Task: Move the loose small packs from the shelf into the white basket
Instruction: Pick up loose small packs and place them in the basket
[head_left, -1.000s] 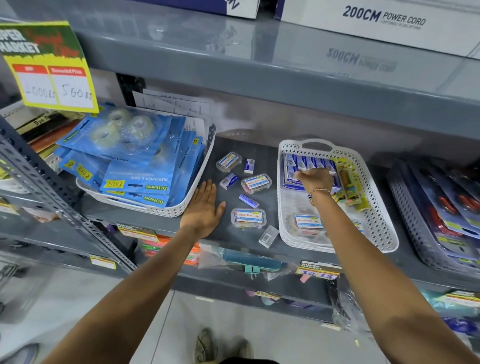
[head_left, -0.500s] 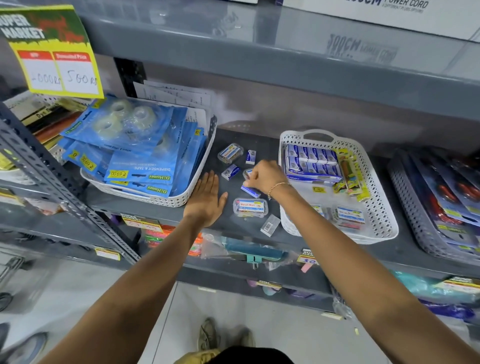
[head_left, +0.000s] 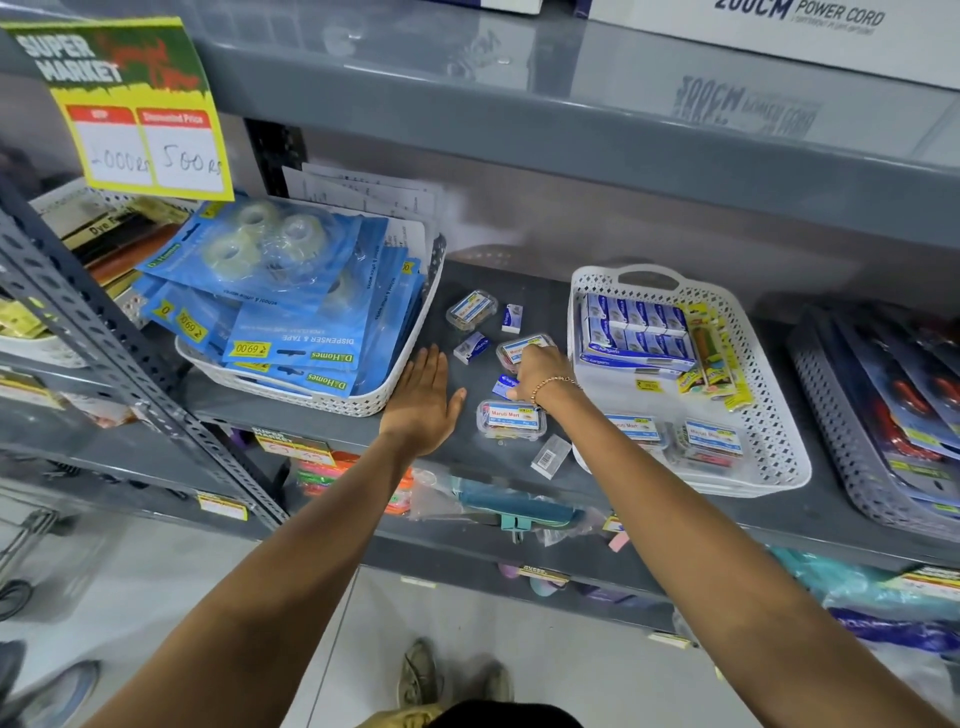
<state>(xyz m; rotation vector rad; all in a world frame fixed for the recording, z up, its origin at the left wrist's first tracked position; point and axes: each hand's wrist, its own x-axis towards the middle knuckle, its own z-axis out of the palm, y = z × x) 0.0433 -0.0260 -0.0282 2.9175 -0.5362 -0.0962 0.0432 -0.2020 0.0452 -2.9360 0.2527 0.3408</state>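
Several loose small packs lie on the grey shelf between two baskets: a clear box (head_left: 471, 310), a white-blue pack (head_left: 511, 318), a blue pack (head_left: 471, 347), a second clear box (head_left: 523, 345), a nearer clear box (head_left: 511, 420) and a barcoded clear pack (head_left: 550, 456). The white basket (head_left: 779, 467) stands to their right and holds blue boxes (head_left: 636, 332), crayons and clear boxes (head_left: 709, 439). My right hand (head_left: 537, 371) curls down onto a small blue pack (head_left: 503, 385) lying on the shelf. My left hand (head_left: 423, 400) rests flat and empty on the shelf, left of the packs.
A white basket of blue tape packs (head_left: 332, 400) sits at the left, touching my left hand's fingertips. A grey basket (head_left: 831, 441) with carded goods is at the far right. The upper shelf (head_left: 571, 119) overhangs, with a yellow price sign (head_left: 130, 109).
My right hand left the white basket and moved left to the loose packs, then closed down on the small blue pack. My left hand stayed flat on the shelf.
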